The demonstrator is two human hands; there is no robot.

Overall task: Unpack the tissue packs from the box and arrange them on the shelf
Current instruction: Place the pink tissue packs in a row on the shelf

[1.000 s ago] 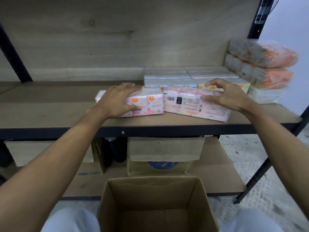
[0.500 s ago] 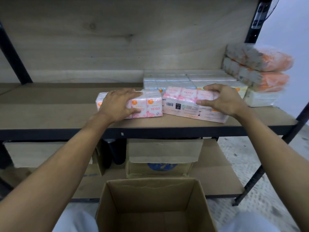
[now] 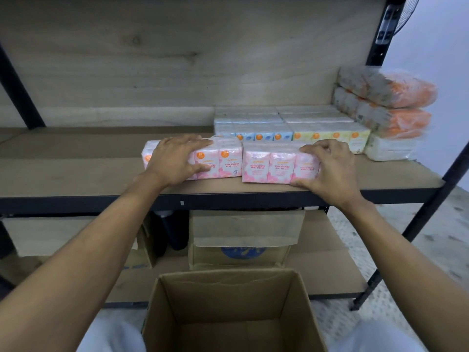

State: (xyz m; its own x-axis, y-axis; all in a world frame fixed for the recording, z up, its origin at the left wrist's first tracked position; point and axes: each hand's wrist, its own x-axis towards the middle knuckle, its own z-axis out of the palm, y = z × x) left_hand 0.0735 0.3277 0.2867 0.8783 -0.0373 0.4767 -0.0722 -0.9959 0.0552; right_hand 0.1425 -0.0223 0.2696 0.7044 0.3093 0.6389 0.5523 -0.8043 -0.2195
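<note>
Your left hand (image 3: 175,158) lies flat over one pink tissue pack (image 3: 223,161), fingers spread across its glossy film top, thumb at its front face. Your right hand (image 3: 330,168) clamps the second pink pack (image 3: 269,163), fingers curled over the top, thumb at the lower front edge. Both blocky packs stand upright side by side, a narrow gap between them, near the front lip of the matte wooden shelf (image 3: 76,174). Just behind sit blue packs (image 3: 253,128) and yellow packs (image 3: 330,130). Below, the open cardboard box (image 3: 228,283) shows bare brown walls.
</note>
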